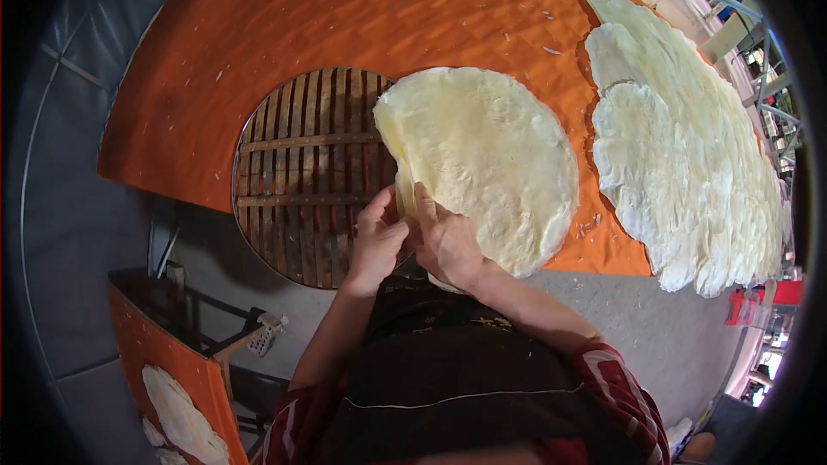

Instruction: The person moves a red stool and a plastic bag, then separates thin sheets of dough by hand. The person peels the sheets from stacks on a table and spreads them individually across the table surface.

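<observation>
A large, thin, pale round sheet of dough (pixel 491 164) lies in front of me, its left edge folded over and overlapping a round slatted wooden rack (pixel 301 159). My left hand (pixel 379 237) pinches the folded edge at its lower left, thumb and fingers closed on it. Right beside it, my right hand (pixel 448 241) rests on the sheet with its index finger stretched along the fold. Its other fingers are curled under and partly hidden, so I cannot tell whether they grip the edge.
An orange cloth (pixel 345 9) covers the table. At the right lies a broad overlapping spread of similar pale sheets (pixel 680 155). On a lower orange surface (pixel 164 353) at the lower left are more pale pieces (pixel 181 409). Small white scraps dot the cloth.
</observation>
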{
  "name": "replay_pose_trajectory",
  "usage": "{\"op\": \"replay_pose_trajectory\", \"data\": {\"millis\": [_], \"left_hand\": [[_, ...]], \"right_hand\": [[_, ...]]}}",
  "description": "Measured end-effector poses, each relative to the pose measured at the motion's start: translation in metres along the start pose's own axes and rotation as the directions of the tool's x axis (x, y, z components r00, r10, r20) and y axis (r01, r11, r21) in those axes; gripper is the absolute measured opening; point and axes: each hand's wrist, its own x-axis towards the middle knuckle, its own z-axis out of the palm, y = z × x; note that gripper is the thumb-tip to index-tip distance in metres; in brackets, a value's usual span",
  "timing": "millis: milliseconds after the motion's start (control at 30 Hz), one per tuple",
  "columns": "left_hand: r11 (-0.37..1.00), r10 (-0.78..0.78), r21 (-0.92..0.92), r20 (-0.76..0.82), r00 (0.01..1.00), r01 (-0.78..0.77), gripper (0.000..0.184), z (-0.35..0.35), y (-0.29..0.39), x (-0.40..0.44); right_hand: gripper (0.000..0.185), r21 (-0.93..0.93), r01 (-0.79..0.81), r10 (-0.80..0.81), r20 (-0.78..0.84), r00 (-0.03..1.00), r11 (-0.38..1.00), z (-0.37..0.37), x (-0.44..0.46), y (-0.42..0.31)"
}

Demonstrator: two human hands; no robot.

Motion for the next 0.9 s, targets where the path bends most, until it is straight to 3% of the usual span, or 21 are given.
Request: {"op": "replay_pose_trajectory", "data": {"millis": [100,167,200,267,333,400,433,467,500,533,567,600,633,667,700,733,767,800,833,867,900], "left_hand": [[0.789,0.137,0.612,-0.091,0.986,-0.053,0.030,-0.009,-0.015,0.002],[0.913,0.076,0.406,-0.068,0.995,-0.042,0.030,-0.020,-0.025,0.001],[0.955,0.042,0.296,-0.051,0.998,-0.025,0.030,-0.026,-0.027,0.000],[0.991,0.015,0.133,-0.042,0.999,-0.009,0.028,-0.019,-0.017,-0.001],[0.998,0.012,0.062,-0.068,0.998,-0.008,0.024,-0.003,-0.011,-0.002],[0.968,0.074,0.239,0.012,0.997,-0.075,0.022,0.003,-0.011,0.001],[0.931,0.107,0.351,0.004,0.994,-0.101,0.021,-0.002,-0.015,0.002],[0.880,0.139,0.458,0.008,0.990,-0.127,0.020,-0.009,-0.020,0.005],[0.893,0.052,0.445,0.051,0.997,-0.069,0.022,-0.033,-0.031,0.008],[0.977,-0.007,0.214,-0.023,1.000,0.012,0.024,-0.026,-0.025,0.004],[0.994,-0.103,-0.039,-0.014,0.995,0.102,0.026,-0.010,0.000,-0.001],[0.982,-0.017,0.188,0.008,1.000,0.015,0.029,-0.028,0.004,0.000],[0.977,-0.046,0.206,-0.054,0.997,0.056,0.033,-0.030,0.019,0.000],[0.977,-0.154,0.127,-0.143,0.978,0.172,0.037,-0.017,0.045,-0.006],[0.990,-0.061,0.119,-0.097,0.993,0.073,0.037,-0.045,0.034,0.005],[0.993,-0.048,0.098,-0.185,0.982,0.067,0.038,-0.049,0.036,0.007],[0.996,-0.040,0.071,-0.152,0.988,0.051,0.040,-0.064,0.035,0.012],[0.998,-0.031,0.045,-0.120,0.992,0.037,0.042,-0.079,0.033,0.017],[0.997,-0.028,0.076,-0.105,0.994,0.036,0.043,-0.086,0.033,0.020],[0.994,-0.023,0.105,-0.091,0.996,0.033,0.045,-0.091,0.033,0.023],[0.991,-0.020,0.132,-0.081,0.997,0.031,0.046,-0.094,0.032,0.025]], "right_hand": [[0.047,0.089,-0.029,0.024,0.056,0.998,0.996,0.001,0.007,0.012],[0.039,0.236,0.027,-0.037,0.036,0.999,0.971,-0.007,0.016,0.044],[0.023,0.893,-0.026,0.041,0.009,0.999,0.450,-0.025,0.012,0.052],[0.028,0.730,-0.370,0.274,0.255,0.927,0.574,-0.050,0.022,0.064],[0.034,0.465,-0.190,0.135,0.150,0.980,0.865,-0.036,0.022,0.059],[0.051,0.076,-0.123,0.097,0.290,0.952,0.989,-0.020,0.022,0.032],[0.063,-0.006,0.093,-0.092,0.102,0.991,0.996,0.009,0.018,0.037],[0.052,0.006,-0.016,0.015,0.229,0.973,1.000,0.000,0.024,0.034],[0.043,0.244,-0.016,-0.023,0.152,0.988,0.970,-0.003,0.028,0.049],[0.034,0.464,0.007,-0.041,0.062,0.997,0.886,-0.009,0.032,0.067],[0.030,0.625,-0.219,0.119,0.198,0.973,0.750,-0.025,0.037,0.083],[0.026,0.728,-0.425,0.237,0.353,0.905,0.539,-0.048,0.042,0.104],[0.023,0.761,-0.590,0.298,0.516,0.803,0.270,-0.071,0.046,0.125],[0.022,0.785,-0.620,0.255,0.600,0.758,-0.003,-0.101,0.049,0.141],[0.021,0.817,-0.575,0.398,0.518,0.757,0.032,-0.132,0.049,0.154],[0.020,0.813,-0.545,0.415,0.432,0.800,0.204,-0.154,0.050,0.191],[0.020,0.586,-0.380,0.315,0.214,0.925,0.716,-0.200,0.049,0.201],[0.020,0.721,-0.524,0.392,0.366,0.844,0.453,-0.238,0.053,0.224],[0.023,0.569,-0.462,0.415,0.220,0.883,0.681,-0.277,0.047,0.244],[0.026,0.507,-0.380,0.457,-0.032,0.889,0.774,-0.321,0.051,0.231],[0.025,0.397,-0.385,0.467,-0.130,0.875,0.833,-0.369,0.051,0.205]]}}
